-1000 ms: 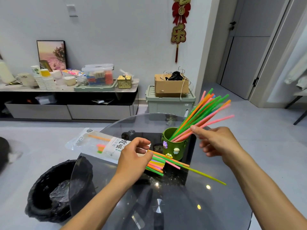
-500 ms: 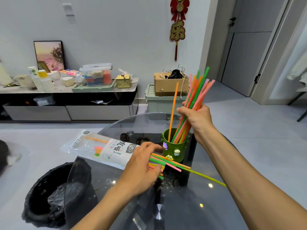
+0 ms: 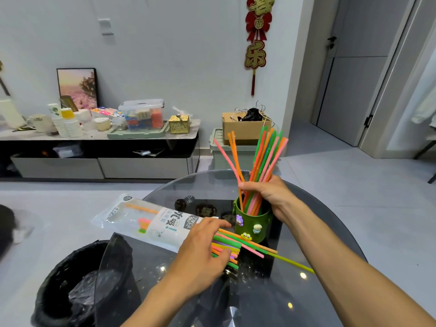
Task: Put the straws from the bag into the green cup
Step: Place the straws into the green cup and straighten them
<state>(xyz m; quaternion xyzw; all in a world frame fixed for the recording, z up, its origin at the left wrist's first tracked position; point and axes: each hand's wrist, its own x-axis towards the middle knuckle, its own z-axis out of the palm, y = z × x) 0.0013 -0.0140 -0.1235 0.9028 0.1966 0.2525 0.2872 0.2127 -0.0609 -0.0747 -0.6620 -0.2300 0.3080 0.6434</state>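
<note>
A green cup (image 3: 253, 224) with small cartoon charms stands on the round glass table (image 3: 318, 232). My right hand (image 3: 269, 193) grips a bundle of coloured straws (image 3: 264, 156) just above the cup's rim, their lower ends inside the cup, the tops fanned upward. The clear plastic straw bag (image 3: 151, 223) lies on the table's left edge, sticking out over the floor. More straws (image 3: 238, 245) poke from its open end, lying flat in front of the cup. My left hand (image 3: 203, 251) holds the bag's open end, fingers over those straws.
A black-lined waste bin (image 3: 68, 291) stands on the floor below the table's left edge. A low cabinet (image 3: 99, 149) with cups and boxes runs along the far wall, with a green crate and cardboard box (image 3: 240, 131) beside it.
My right hand swung the straw bundle from a slant to upright and lowered it a little into the cup. My left hand stayed on the bag's open end.
</note>
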